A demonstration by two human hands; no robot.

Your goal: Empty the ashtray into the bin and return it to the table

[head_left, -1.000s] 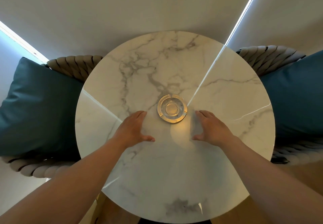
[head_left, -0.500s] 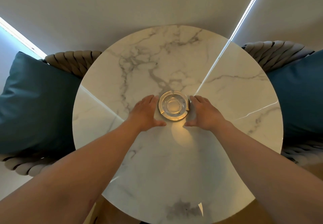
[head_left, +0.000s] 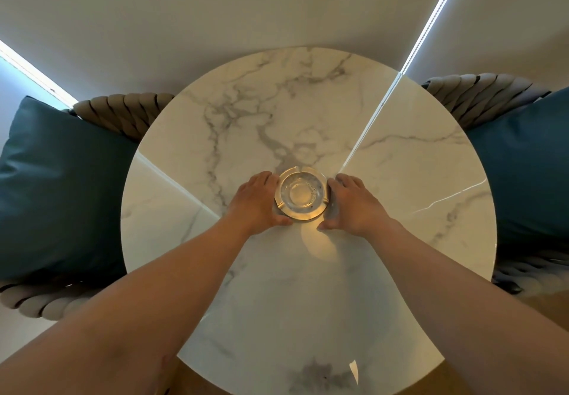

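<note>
Both hands have closed in from 1 second ago: the left hand [head_left: 255, 202] and right hand [head_left: 354, 205] now cup the ashtray [head_left: 301, 196] from either side, touching its rim. It sits mid-table [head_left: 400, 271], seemingly unlifted; pickup looks next.

We count one ashtray [head_left: 301, 196], one round table [head_left: 385, 271], two hands, and two teal cushions, at nine and three o'clock.
</note>
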